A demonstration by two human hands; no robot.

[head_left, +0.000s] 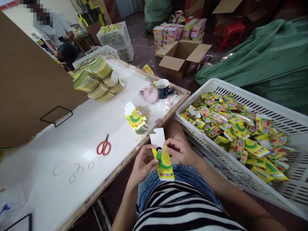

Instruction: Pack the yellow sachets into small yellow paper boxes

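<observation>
Two bare hands met at the lower centre of my head view, both on one small yellow-and-green carton (165, 165) held above the wearer's denim shorts (146, 189), just off the edge of the white table (72, 195). I saw the left hand (145, 161) pinching the carton's left side, its thumb laid on the printed front. The right hand (181, 150) pinched the upper right corner between thumb and fingertips. A white flap (157, 137) stood up from the carton's top, and something dark and round showed at its mouth; I could not tell what it was. Near the hands, about the middle of the frame, a stack of cartons (135, 119) sat on the table, with rubber bands (149, 113) scattered beside it. Red-handled scissors (104, 147) lay left of centre, more bands lay loose toward the lower left, and thick bundles of printed card (98, 77) were piled in the upper left. I had a dark mug (163, 89) by the table's far corner, above centre. Along the right of the frame, a white plastic crate (299, 146) held a heap of yellow cartons and shiny packets (218, 117). Beyond it, toward the upper right, lay a green sack (267, 54); an open cardboard box (178, 70) stood at upper centre, and a co-worker (56, 32) in a pale top was at the upper left.
</observation>
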